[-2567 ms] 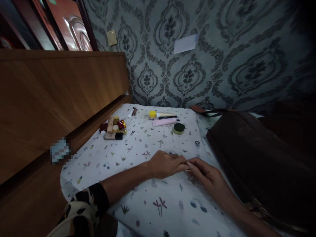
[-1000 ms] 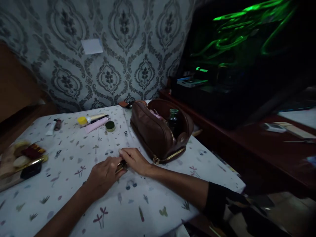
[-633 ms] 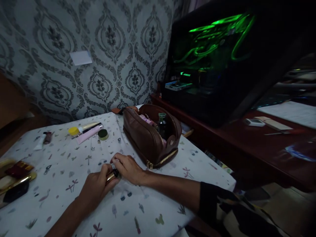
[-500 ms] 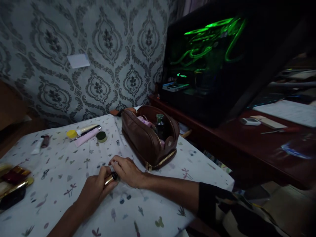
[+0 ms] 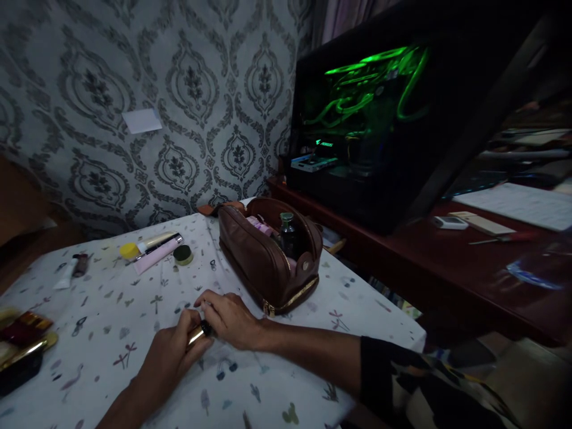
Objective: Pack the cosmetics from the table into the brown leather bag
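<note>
low in the centre of the frame, the left hand (image 5: pixel 170 357) curls its fingers round a small gold tube (image 5: pixel 195 335), just over the flowered tablecloth (image 5: pixel 268 381). the right hand (image 5: pixel 230 319) meets it, fingertips pinching the tube's dark end. just beyond, a brown pouch (image 5: pixel 259 268) stands unzipped with a dark bottle (image 5: pixel 288 235) inside. farther left lie a pink tube (image 5: pixel 154 255) and a green jar (image 5: pixel 183 254). at upper right a computer case (image 5: pixel 370 101) glows green.
</note>
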`<state>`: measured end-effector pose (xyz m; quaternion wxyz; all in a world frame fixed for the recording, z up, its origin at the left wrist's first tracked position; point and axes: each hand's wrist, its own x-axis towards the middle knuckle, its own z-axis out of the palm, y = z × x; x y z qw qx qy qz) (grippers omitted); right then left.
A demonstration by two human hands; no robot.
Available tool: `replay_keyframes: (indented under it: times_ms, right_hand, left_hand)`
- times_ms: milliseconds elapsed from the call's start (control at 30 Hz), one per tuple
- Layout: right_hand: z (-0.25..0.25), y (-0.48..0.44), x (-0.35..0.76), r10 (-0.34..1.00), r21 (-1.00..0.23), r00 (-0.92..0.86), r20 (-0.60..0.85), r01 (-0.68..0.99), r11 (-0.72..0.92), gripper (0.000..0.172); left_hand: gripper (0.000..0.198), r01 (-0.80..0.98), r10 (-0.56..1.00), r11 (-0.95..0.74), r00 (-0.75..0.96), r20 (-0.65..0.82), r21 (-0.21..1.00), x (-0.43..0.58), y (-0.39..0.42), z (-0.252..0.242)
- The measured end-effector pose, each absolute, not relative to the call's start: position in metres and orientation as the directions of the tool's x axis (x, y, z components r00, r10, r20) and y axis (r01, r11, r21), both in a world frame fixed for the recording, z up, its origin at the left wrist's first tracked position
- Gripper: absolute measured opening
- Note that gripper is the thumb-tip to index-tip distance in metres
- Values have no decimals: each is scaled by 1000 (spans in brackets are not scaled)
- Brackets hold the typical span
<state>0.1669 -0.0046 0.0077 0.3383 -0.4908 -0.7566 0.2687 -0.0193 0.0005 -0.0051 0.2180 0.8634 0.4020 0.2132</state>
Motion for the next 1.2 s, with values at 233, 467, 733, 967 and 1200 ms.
replay_keyframes:
  times_ms: [233, 467, 733, 967, 1200]
  right_hand:
    - [6, -6, 167, 920, -734, -286, 269, 558, 388, 30]
    - [4, -9, 165, 905, -679, -319, 282, 600, 424, 34]
    - [2, -5, 166, 910, -766, -306, 279, 501, 403, 25]
    - [8, -4, 168, 915, -866, -295, 275, 337, 369, 25]
    - [16, -9, 168, 932, -945, -236, 277, 109, 308, 16]
  left_hand:
    - [18, 568, 727, -680, 602, 330, 462, -20, 1, -7]
    - [18, 583, 748, -607, 648, 140, 540, -18, 3, 0]
    - [18, 590, 638, -765, 642, 425, 256, -17, -2, -11]
    - [21, 575, 528, -810, 632, 568, 114, -14, -3, -7]
    - [18, 622, 758, -652, 524, 388, 434, -17, -2, -6]
